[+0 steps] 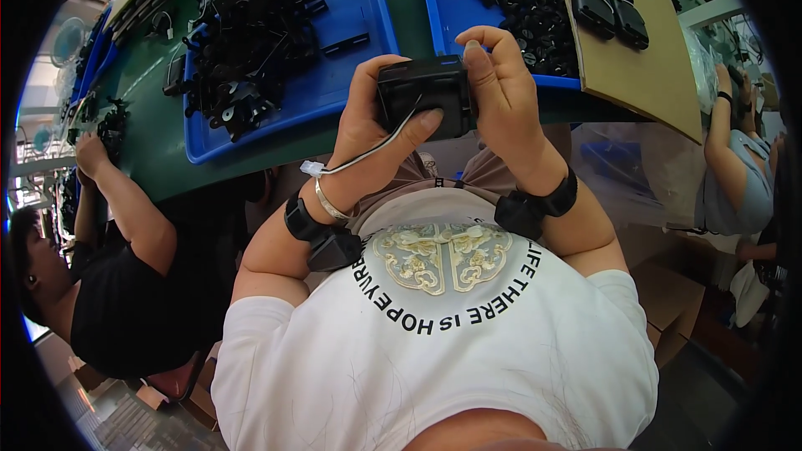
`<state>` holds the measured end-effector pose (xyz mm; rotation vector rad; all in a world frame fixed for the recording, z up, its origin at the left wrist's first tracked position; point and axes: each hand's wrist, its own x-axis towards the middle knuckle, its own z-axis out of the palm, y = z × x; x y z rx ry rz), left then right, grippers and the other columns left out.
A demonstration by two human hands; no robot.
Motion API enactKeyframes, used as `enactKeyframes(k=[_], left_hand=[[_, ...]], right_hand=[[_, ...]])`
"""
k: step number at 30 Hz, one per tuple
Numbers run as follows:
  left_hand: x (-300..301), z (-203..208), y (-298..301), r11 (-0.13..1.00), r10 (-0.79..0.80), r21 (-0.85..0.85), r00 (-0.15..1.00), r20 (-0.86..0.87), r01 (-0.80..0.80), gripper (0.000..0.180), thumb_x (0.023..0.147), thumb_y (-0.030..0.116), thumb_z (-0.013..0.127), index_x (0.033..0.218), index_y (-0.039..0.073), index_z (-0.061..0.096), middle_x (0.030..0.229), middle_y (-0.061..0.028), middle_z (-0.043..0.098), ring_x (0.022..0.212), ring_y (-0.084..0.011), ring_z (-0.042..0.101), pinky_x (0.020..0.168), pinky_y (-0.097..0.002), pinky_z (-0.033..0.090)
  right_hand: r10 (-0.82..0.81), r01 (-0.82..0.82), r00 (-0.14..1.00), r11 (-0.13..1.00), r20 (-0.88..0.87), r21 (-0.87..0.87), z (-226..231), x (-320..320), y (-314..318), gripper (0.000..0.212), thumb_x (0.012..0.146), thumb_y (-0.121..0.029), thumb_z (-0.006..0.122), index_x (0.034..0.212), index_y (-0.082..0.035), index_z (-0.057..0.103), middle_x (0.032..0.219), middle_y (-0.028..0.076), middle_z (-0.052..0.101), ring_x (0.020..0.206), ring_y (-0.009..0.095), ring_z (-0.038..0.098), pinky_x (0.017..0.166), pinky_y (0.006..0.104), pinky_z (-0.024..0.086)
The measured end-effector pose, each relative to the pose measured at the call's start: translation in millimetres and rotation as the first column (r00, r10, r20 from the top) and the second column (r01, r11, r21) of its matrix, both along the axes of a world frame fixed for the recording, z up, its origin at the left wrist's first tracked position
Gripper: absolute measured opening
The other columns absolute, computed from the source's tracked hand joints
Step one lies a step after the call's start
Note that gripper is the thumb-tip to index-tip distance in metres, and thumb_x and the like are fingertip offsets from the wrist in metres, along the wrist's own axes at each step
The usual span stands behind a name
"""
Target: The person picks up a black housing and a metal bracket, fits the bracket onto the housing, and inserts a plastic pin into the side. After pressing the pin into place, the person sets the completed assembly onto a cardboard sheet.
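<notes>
Over the table's near edge I hold a black boxy plastic housing (426,88) in front of my chest. My left hand (376,117) wraps its left side, with the thumb lying across the near face. A thin grey-white cable (376,153) comes out under that thumb and hangs to the left, ending in a small white connector (312,169). My right hand (505,92) is at the housing's right edge, thumb upright against it and index finger bent over the top corner. The other right fingertips are partly hidden, as is the housing's far side.
A blue tray (355,8) with black bracket-like parts stands on the green table (150,154) ahead to the left. Another blue tray (493,10) holds small black parts. Right of it, several black housings (593,10) lie on a cardboard sheet (639,67). People work on both sides.
</notes>
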<state>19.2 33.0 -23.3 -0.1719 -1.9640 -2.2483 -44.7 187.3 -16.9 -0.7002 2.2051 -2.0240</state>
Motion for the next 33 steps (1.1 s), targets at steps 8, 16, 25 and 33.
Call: enactKeyframes(k=[8,16,25,33], left_hand=[[-2,0,0,0.986,0.083,0.147,0.996,0.016,-0.085,0.05,0.081,0.009,0.067,0.119,0.008,0.035,0.103,-0.004,0.053,0.093,-0.0097,0.053,0.078,-0.0235,0.046],[5,-6,-5,0.963,0.066,-0.246,0.98,-0.186,-0.111,0.048,0.081,0.008,0.067,0.118,0.007,0.037,0.104,-0.0039,0.053,0.092,-0.01,0.053,0.079,-0.0246,0.047],[2,-1,-8,0.996,0.059,-0.065,0.991,-0.123,-0.067,0.05,0.079,0.006,0.068,0.118,0.006,0.038,0.103,-0.0045,0.054,0.091,-0.0108,0.054,0.079,-0.0245,0.047],[2,1,-8,0.998,0.04,-0.039,0.993,-0.11,-0.044,0.048,0.079,0.004,0.067,0.118,0.006,0.039,0.104,-0.0056,0.055,0.093,-0.011,0.055,0.08,-0.0251,0.048]], right_hand=[[0.181,-0.177,0.979,0.983,-0.098,0.044,-10,6,7,0.04,0.097,-0.028,0.043,0.123,0.002,0.045,0.096,0.003,0.056,0.086,0.006,0.049,0.077,0.0192,0.04],[0.175,-0.167,0.969,0.984,0.176,-0.062,-7,10,8,0.038,0.097,-0.026,0.042,0.121,0.002,0.047,0.108,0.006,0.056,0.097,0.01,0.051,0.085,0.0214,0.04],[0.275,-0.274,0.959,0.961,0.067,-0.027,-9,6,12,0.038,0.098,-0.027,0.04,0.123,0.001,0.046,0.108,0.005,0.056,0.096,0.008,0.051,0.084,0.0203,0.04],[0.263,-0.262,0.958,0.965,0.116,-0.021,-3,9,12,0.038,0.098,-0.028,0.04,0.12,0.001,0.048,0.105,0.005,0.057,0.093,0.007,0.051,0.08,0.0187,0.04]])
